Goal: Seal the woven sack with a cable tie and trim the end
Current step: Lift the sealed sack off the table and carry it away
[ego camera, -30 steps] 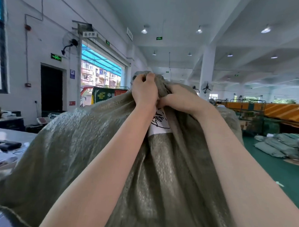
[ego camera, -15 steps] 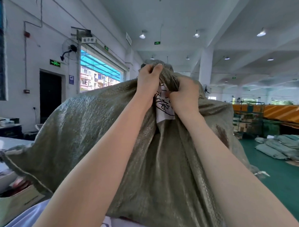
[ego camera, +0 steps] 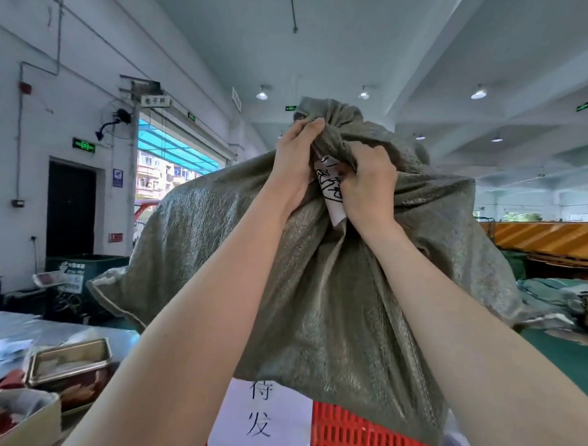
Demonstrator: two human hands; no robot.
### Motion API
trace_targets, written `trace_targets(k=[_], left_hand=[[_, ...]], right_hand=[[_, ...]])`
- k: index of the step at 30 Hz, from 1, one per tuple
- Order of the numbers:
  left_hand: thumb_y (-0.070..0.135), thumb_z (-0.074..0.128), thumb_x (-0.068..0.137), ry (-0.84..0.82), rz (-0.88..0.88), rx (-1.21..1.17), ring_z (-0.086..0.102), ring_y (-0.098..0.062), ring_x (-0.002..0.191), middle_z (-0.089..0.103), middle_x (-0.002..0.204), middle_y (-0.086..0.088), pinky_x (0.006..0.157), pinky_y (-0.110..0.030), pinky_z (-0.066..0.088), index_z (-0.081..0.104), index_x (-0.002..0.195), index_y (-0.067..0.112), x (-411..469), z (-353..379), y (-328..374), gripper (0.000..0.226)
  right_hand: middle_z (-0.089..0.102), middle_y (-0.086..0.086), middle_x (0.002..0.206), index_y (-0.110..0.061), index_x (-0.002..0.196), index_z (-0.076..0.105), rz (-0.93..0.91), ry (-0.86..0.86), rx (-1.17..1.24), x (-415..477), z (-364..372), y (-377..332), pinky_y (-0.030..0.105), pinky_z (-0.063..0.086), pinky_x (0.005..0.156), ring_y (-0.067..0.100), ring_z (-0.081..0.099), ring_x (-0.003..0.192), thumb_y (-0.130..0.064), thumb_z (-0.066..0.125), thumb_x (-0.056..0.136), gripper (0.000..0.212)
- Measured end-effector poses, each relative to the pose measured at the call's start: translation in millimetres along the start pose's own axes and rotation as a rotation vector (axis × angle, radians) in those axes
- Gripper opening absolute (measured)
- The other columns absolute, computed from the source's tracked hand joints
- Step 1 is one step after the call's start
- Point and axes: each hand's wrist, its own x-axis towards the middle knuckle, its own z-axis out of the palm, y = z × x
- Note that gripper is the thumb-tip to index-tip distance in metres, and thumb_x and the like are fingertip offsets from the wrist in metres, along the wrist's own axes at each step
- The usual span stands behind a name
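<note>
A big olive-green woven sack (ego camera: 334, 275) hangs lifted in front of me, its mouth bunched into a neck at the top. My left hand (ego camera: 293, 162) grips the gathered neck from the left. My right hand (ego camera: 368, 185) grips the bunched fabric from the right, just below the neck. Between the two hands a white paper label (ego camera: 331, 190) with black handwriting is pinched against the sack. I see no cable tie and no cutter.
A red plastic crate (ego camera: 361, 434) and a white sign (ego camera: 263, 420) with black characters sit below the sack. A metal tin (ego camera: 71, 364) and a cardboard box (ego camera: 18, 419) lie on the table at lower left. More sacks are piled on the green floor at right (ego camera: 552, 291).
Both hands have raised the sack higher, so its bottom edge now clears the red crate and sign. The neck is bunched tighter and the view has tilted up.
</note>
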Motion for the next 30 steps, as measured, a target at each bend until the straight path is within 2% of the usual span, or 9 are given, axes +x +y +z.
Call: trace_targets(k=[6,9,12,14,15,19,23,28,30], left_hand=[[0.005,0.042,0.087,-0.077,-0.004,-0.163,0.051,-0.018,0.068,0.053,0.073,-0.008,0.069,-0.028,0.044,0.054,0.078,0.006,23,-28,-28,0.015],[0.005,0.043,0.084,-0.034,-0.025,-0.218,0.050,-0.019,0.070,0.052,0.076,-0.009,0.070,-0.029,0.044,0.053,0.080,0.006,36,-47,-48,0.011],[0.006,0.043,0.079,0.025,-0.050,-0.294,0.048,-0.020,0.070,0.049,0.077,-0.008,0.070,-0.029,0.042,0.050,0.080,0.008,49,-67,-71,0.007],[0.006,0.041,0.080,0.047,-0.060,-0.319,0.047,-0.019,0.068,0.048,0.077,-0.007,0.069,-0.029,0.041,0.050,0.080,0.009,55,-79,-85,0.009],[0.006,0.039,0.082,0.052,-0.070,-0.327,0.046,-0.019,0.067,0.048,0.075,-0.007,0.068,-0.028,0.041,0.049,0.079,0.009,57,-84,-92,0.011],[0.006,0.034,0.085,0.087,-0.128,-0.374,0.049,-0.018,0.062,0.054,0.068,-0.005,0.062,-0.025,0.044,0.051,0.075,0.008,62,-109,-124,0.020],[0.004,0.034,0.086,0.088,-0.174,-0.346,0.051,-0.015,0.052,0.056,0.055,-0.002,0.058,-0.023,0.044,0.049,0.070,0.008,63,-113,-156,0.022],[0.005,0.042,0.077,0.069,-0.173,-0.370,0.043,-0.018,0.061,0.046,0.069,-0.006,0.060,-0.025,0.041,0.046,0.072,0.009,69,-99,-174,0.008],[0.005,0.038,0.082,0.106,-0.197,-0.401,0.042,-0.018,0.060,0.045,0.068,-0.007,0.060,-0.026,0.040,0.045,0.069,0.009,69,-94,-181,0.015]], right_hand=[[0.065,0.020,0.070,0.008,0.082,0.068,-0.281,0.029,0.015,0,36,35,0.025,0.029,0.059,0.020,0.034,0.072,0.025,0.051,0.059,0.033],[0.066,0.021,0.073,0.010,0.085,0.067,-0.373,-0.043,0.001,-3,56,50,0.027,0.032,0.064,0.021,0.034,0.074,0.016,0.040,0.066,0.034],[0.064,0.022,0.072,0.009,0.083,0.066,-0.483,-0.076,-0.036,-6,81,68,0.030,0.034,0.066,0.023,0.036,0.074,0.008,0.043,0.082,0.023],[0.065,0.021,0.073,0.009,0.083,0.066,-0.556,-0.074,-0.036,-8,99,84,0.032,0.035,0.066,0.024,0.036,0.074,-0.005,0.036,0.098,0.036],[0.065,0.021,0.074,0.009,0.084,0.066,-0.577,-0.090,-0.034,-10,107,91,0.032,0.036,0.066,0.024,0.037,0.075,-0.010,0.033,0.099,0.040],[0.066,0.020,0.076,0.008,0.086,0.066,-0.626,-0.106,-0.070,-30,139,118,0.032,0.037,0.068,0.024,0.036,0.075,0.003,0.051,0.085,0.016],[0.065,0.020,0.074,0.006,0.087,0.064,-0.592,-0.079,-0.055,-55,151,145,0.030,0.034,0.067,0.022,0.035,0.074,0.005,0.046,0.087,0.018],[0.064,0.021,0.072,0.009,0.082,0.066,-0.603,-0.063,-0.099,-53,145,166,0.029,0.032,0.066,0.022,0.035,0.075,0.008,0.057,0.080,0.009],[0.064,0.021,0.073,0.008,0.084,0.066,-0.640,-0.067,-0.114,-50,141,175,0.029,0.033,0.068,0.023,0.035,0.075,0.006,0.055,0.083,0.012]])
